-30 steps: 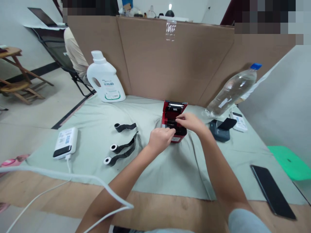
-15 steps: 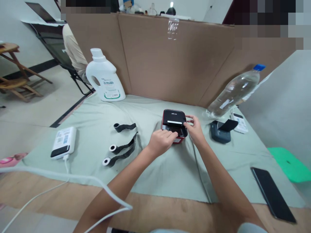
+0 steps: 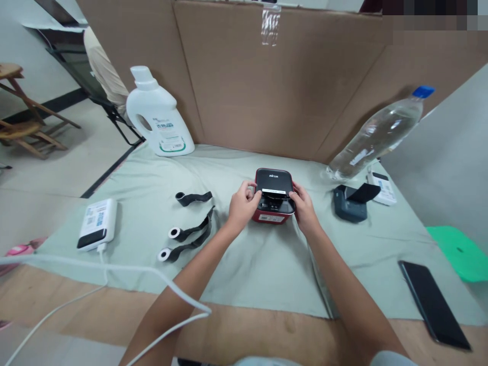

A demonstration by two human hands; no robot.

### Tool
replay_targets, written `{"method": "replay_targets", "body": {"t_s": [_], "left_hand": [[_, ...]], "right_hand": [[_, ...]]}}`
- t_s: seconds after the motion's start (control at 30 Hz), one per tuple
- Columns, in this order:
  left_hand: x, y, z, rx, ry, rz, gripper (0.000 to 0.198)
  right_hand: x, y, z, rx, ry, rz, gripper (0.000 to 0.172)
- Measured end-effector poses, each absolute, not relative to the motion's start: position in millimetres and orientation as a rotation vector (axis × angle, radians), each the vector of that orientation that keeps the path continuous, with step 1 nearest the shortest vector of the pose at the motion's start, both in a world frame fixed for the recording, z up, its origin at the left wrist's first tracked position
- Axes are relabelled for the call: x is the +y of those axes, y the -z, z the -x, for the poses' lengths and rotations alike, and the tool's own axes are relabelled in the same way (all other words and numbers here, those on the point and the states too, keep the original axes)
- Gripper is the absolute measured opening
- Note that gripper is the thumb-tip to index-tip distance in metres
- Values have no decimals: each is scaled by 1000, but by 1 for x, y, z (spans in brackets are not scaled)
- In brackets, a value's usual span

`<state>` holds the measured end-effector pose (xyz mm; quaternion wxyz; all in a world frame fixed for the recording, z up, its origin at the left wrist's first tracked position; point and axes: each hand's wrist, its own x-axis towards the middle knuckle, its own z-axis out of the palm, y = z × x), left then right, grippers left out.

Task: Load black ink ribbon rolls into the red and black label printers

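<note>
A small black and red printer-like device rests on the green cloth, its lid slightly raised, with a dark gap below a white strip. My left hand grips its left side, thumb near the lid's edge. On the right side, my right hand holds it the same way, thumb at the lid's front corner. To the left lie a black strip roll and two more partly unrolled rolls, one above the other.
A white jug stands back left; a water bottle leans on the cardboard. Right are a dark open device, a white power bank and a phone. Another power bank lies left. A white cable crosses in front.
My left hand has moved from the device's front opening to its left side. The lid sits lower over the front. The view has tilted down slightly.
</note>
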<state>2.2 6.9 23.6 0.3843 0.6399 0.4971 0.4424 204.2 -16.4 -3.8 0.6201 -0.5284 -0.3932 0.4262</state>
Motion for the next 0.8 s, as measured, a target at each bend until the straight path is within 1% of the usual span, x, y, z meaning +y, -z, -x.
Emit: {"method": "replay_targets", "body": {"t_s": [0.1,0.23,0.37,0.5,0.6,0.63,0.73,0.8], "left_hand": [[5,-26,-1,1243,-1197,-1709,18],[-1,-34,-1,1048,-1224,-2094,26],[-1,-29,-2,942,-1243,-2339,22],[2,-16,0,754,-1319,-2490,22],[1,-11,1,782,-1352,-2442,15],[-1,-11,0,842,-1344,-2379,17],[-7,-14,-7,1046,-1294,-2085,35],[-11,-15,-12,1114,-1260,-1915,37]], "right_hand": [[-18,4,-204,-910,-970,1214,49],[-19,4,-203,-916,-969,1195,50],[-19,4,-202,-911,-954,1212,49],[-22,3,-200,-907,-944,1213,48],[-26,2,-198,-904,-940,1220,49],[-27,2,-197,-901,-942,1226,49],[-29,1,-196,-909,-938,1241,49],[-29,2,-196,-925,-924,1249,49]]}}
